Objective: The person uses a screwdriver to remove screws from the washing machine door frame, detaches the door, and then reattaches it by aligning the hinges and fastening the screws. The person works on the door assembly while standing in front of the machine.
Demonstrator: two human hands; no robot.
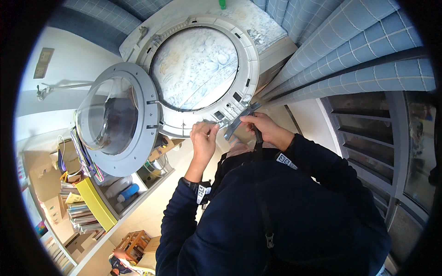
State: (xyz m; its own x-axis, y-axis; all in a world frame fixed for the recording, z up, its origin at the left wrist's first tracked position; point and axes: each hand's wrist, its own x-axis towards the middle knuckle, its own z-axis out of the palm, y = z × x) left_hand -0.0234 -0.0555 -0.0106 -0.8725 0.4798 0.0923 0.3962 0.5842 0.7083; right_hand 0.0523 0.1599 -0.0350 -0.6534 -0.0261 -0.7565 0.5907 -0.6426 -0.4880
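Observation:
A white ring-shaped front panel (251, 64), like that of a washing machine, lies over a marble-patterned surface. Hinged at its left side, a round door with a grey rim (146, 126) and a clear domed glass (99, 112) is swung out. At the panel's near edge, a grey slotted bracket (234, 126) sticks out at a slant. My right hand (269, 129) pinches the bracket's right side between thumb and fingers. To its left, my left hand (203, 140) has its fingers closed at the panel's lower rim; what lies between its fingertips is hidden.
Blue checked curtains (340, 46) hang at the right, above a louvred window (363, 133). A shelf with books (83, 209), a yellow box (95, 204) and a blue bottle (128, 193) stands at the left. A wooden crate (134, 244) sits on the floor.

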